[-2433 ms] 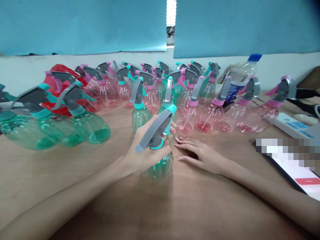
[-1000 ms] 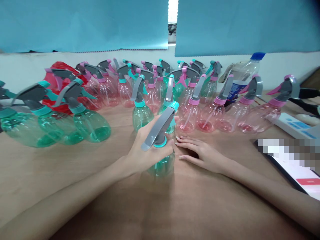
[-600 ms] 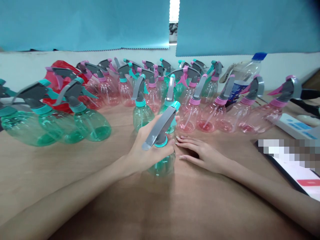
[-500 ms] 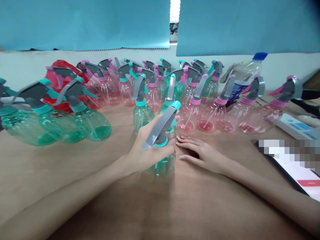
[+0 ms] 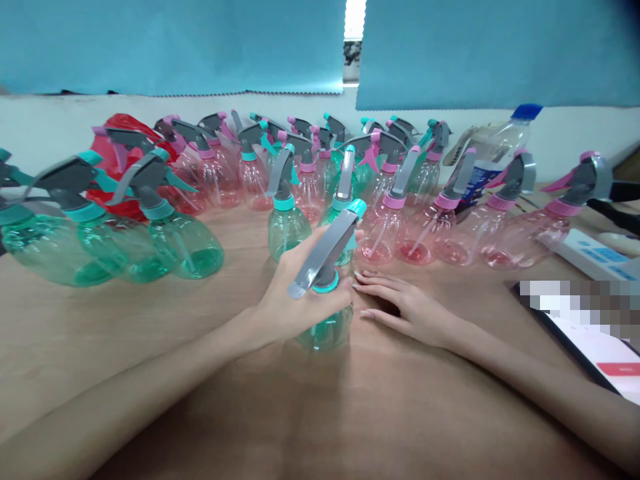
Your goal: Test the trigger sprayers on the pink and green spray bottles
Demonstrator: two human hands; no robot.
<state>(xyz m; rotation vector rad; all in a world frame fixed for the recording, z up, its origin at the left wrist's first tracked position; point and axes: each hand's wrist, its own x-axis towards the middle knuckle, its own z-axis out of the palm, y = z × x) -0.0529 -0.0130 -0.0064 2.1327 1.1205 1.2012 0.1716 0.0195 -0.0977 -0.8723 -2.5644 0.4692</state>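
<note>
Left, bulbous translucent green bottles (image 5: 186, 243) stand on the smooth wood-toned table (image 5: 225, 413). At centre, the left hand (image 5: 300, 287) wraps around a glossy, ribbed green spray bottle (image 5: 327, 327); beside it, the right hand (image 5: 405, 307) rests, fingers loosely spread. Rightward stand clear pink bottles (image 5: 420, 233).

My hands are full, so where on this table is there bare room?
Bare wood shows between left forearm and right forearm, and between left forearm and the green bottles at left. A smaller patch lies between right hand and tablet. The back, before the wall, is crowded with spray bottles.
</note>
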